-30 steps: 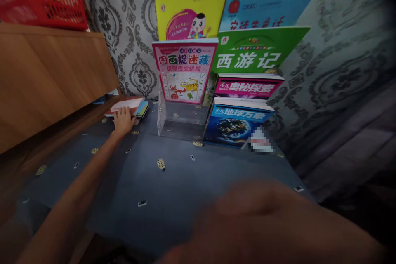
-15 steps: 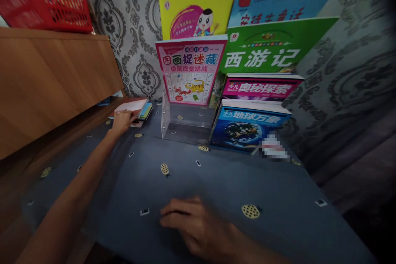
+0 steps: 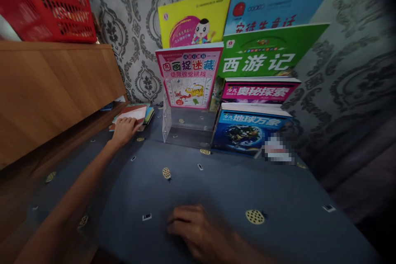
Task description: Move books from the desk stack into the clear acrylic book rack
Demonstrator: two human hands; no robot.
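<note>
My left hand (image 3: pixel 123 129) is at the far left of the cloth. Its fingers curl over the top book (image 3: pixel 137 112), which has a reddish-brown and pale cover, on a small pile of thin books (image 3: pixel 149 115). The thumb is at the right edge of that book; how far the fingers reach under it is hidden. Nearer to me, above the patterned cloth (image 3: pixel 123 198), my right hand (image 3: pixel 194 229) is loosely curled and slightly blurred, with nothing visible in it. A clear acrylic rack (image 3: pixel 188 135) stands beyond, its lower left slot showing bare plastic.
The rack holds a pink picture book (image 3: pixel 189 78), a yellow book (image 3: pixel 194 18), a green book (image 3: pixel 260 57), a sky-blue book (image 3: pixel 278 4), a magenta book (image 3: pixel 260 90) and a dark blue earth book (image 3: pixel 247 130). A wooden cabinet (image 3: pixel 58 95) bearing a red basket (image 3: pixel 71 12) borders the left.
The top book under my left hand was tilted up and now lies flatter on the pile. My right hand has shifted slightly to the right. The view has tipped a little.
</note>
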